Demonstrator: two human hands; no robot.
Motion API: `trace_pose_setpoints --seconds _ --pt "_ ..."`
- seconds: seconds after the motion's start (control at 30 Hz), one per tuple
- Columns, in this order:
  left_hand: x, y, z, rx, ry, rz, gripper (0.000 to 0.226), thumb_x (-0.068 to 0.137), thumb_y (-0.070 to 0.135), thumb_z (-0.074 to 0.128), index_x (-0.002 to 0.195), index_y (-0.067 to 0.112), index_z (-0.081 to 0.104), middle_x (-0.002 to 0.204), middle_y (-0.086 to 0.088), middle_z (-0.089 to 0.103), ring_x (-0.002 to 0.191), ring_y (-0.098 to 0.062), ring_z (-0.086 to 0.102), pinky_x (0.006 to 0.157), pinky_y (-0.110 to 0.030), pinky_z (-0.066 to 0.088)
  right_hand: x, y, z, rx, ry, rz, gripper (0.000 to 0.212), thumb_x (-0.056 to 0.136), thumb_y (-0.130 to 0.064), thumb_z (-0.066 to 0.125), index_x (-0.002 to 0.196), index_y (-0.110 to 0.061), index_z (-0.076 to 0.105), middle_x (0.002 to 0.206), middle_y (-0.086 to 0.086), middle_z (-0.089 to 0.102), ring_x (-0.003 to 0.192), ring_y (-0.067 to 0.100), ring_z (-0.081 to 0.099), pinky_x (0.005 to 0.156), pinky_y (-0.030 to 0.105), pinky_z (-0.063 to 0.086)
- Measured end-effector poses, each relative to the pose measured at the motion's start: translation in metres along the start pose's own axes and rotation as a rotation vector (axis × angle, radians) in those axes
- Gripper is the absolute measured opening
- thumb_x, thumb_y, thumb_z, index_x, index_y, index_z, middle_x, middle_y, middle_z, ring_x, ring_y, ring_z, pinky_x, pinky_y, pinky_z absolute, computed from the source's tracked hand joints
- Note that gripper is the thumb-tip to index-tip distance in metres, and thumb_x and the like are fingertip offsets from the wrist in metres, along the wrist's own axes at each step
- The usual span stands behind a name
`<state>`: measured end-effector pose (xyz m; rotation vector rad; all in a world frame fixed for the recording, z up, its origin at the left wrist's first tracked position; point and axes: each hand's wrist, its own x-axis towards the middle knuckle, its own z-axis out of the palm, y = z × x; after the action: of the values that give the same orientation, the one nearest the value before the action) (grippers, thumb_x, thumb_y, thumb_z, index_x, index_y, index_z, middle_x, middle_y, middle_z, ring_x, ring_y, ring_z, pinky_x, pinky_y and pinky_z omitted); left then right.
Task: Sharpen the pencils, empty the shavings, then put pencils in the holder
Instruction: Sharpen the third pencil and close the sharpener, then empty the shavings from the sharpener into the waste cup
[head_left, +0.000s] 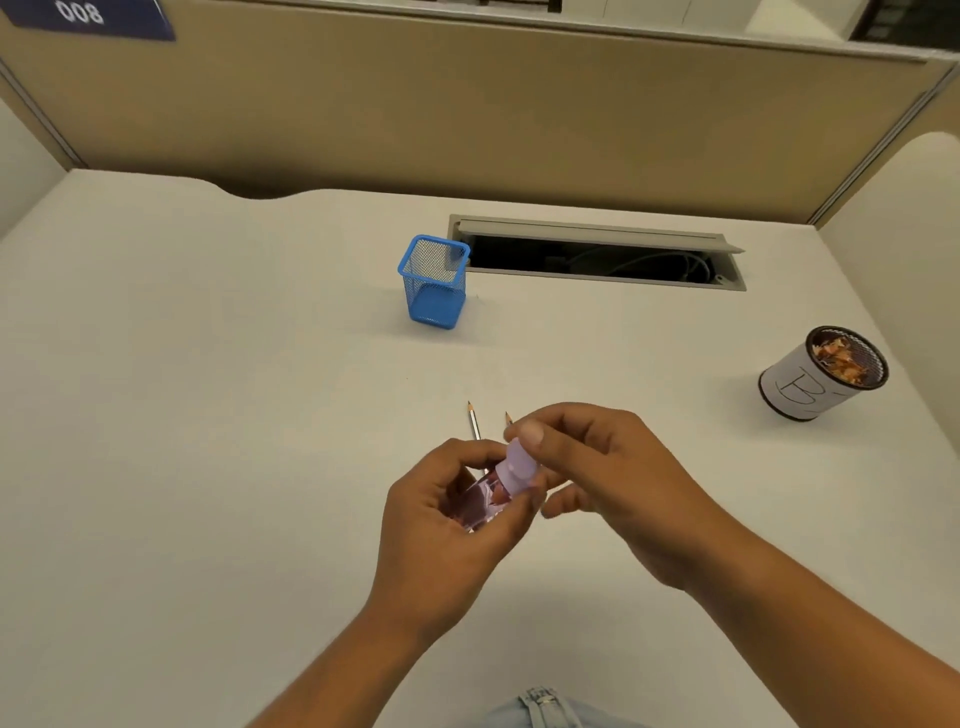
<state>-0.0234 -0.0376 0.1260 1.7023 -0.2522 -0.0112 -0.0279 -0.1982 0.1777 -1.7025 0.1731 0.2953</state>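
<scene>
A small sharpener (511, 465) with a lilac top and a clear shavings box is held over the desk's near middle. My left hand (452, 525) grips the clear box, which shows reddish shavings inside. My right hand (597, 478) pinches the lilac top with thumb and fingers. Two pencils lie on the desk just beyond my hands, points away from me: one silver (474, 422), one mostly hidden with only its tip (508, 417) showing. An empty blue mesh holder (434, 283) stands farther back. A round mesh cup (826, 371) wrapped in white paper, holding shavings, stands at the right.
A white desk (208, 415) with beige partition walls behind and at the sides. An open cable slot (597, 257) with a raised lid runs along the back, just right of the blue holder.
</scene>
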Motion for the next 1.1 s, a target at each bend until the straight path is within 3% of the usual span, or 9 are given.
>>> trace_pose_setpoints --seconds 0.2,0.37,0.5,0.7,0.83,0.97,1.03,1.1 --pt "-0.013 0.018 -0.014 0.001 0.011 0.091 0.022 0.074 0.04 0.077 0.094 0.032 0.071 0.079 0.012 0.071 0.064 -0.012 0.063 0.057 -0.013 0.052 -0.026 -0.019 0.011 0.15 -0.042 0.003 0.029 0.087 -0.033 0.06 0.094 -0.009 0.075 0.088 0.006 0.078 0.076 0.013 0.072 0.065 0.019 0.054" --pt "-0.02 0.033 -0.02 -0.07 -0.013 0.13 0.026 0.071 0.035 0.079 0.095 0.039 0.07 0.087 0.015 0.074 0.075 -0.013 0.07 0.063 -0.013 0.056 -0.039 -0.021 0.018 0.236 -0.029 0.014 0.023 0.084 -0.031 0.071 0.097 -0.013 0.078 0.095 0.011 0.078 0.088 0.023 0.075 0.074 0.026 0.058" --pt "-0.021 0.039 -0.021 -0.139 -0.059 0.135 0.035 0.068 0.033 0.082 0.098 0.034 0.065 0.093 0.017 0.072 0.084 -0.01 0.072 0.067 -0.012 0.056 -0.049 -0.024 0.017 0.359 -0.077 0.048 0.03 0.08 -0.035 0.073 0.095 -0.01 0.078 0.092 0.007 0.078 0.086 0.017 0.074 0.072 0.021 0.056" --pt "-0.022 0.039 -0.013 -0.137 -0.111 0.105 0.028 0.066 0.039 0.083 0.085 0.035 0.062 0.076 0.011 0.069 0.064 -0.008 0.064 0.058 -0.015 0.052 -0.06 -0.018 0.014 0.451 -0.053 0.054 0.023 0.078 -0.032 0.076 0.087 -0.01 0.078 0.092 0.012 0.078 0.084 0.018 0.073 0.071 0.022 0.056" --pt "-0.023 0.033 -0.002 -0.176 -0.176 0.065 0.026 0.066 0.036 0.083 0.082 0.032 0.062 0.078 0.003 0.069 0.067 -0.011 0.064 0.06 -0.021 0.054 -0.068 -0.013 0.005 0.371 0.011 0.032 0.017 0.084 -0.028 0.075 0.086 -0.012 0.077 0.091 0.012 0.078 0.082 0.019 0.074 0.071 0.024 0.056" --pt "-0.023 0.033 0.018 -0.173 -0.279 0.056 0.024 0.074 0.032 0.081 0.086 0.024 0.062 0.079 0.001 0.073 0.069 -0.014 0.071 0.062 -0.019 0.056 -0.077 -0.006 -0.008 0.1 0.168 -0.039 0.016 0.078 -0.035 0.078 0.084 -0.02 0.074 0.084 0.005 0.078 0.074 0.023 0.074 0.067 0.031 0.059" --pt "-0.021 0.034 0.023 -0.19 -0.321 0.023 0.038 0.068 0.045 0.085 0.09 0.024 0.063 0.08 -0.005 0.072 0.069 -0.018 0.071 0.061 -0.026 0.058 -0.08 -0.003 -0.013 0.024 0.214 -0.072 0.011 0.079 -0.03 0.08 0.084 -0.022 0.074 0.081 0.003 0.077 0.071 0.022 0.073 0.069 0.039 0.06" --pt "-0.018 0.035 0.031 -0.295 -0.319 -0.046 0.059 0.061 0.069 0.078 0.093 0.022 0.065 0.084 -0.006 0.07 0.067 -0.023 0.064 0.052 -0.028 0.051 -0.084 0.001 -0.027 -0.003 0.283 -0.132 0.009 0.077 -0.027 0.08 0.082 -0.023 0.074 0.077 0.002 0.075 0.064 0.017 0.068 0.065 0.038 0.058"
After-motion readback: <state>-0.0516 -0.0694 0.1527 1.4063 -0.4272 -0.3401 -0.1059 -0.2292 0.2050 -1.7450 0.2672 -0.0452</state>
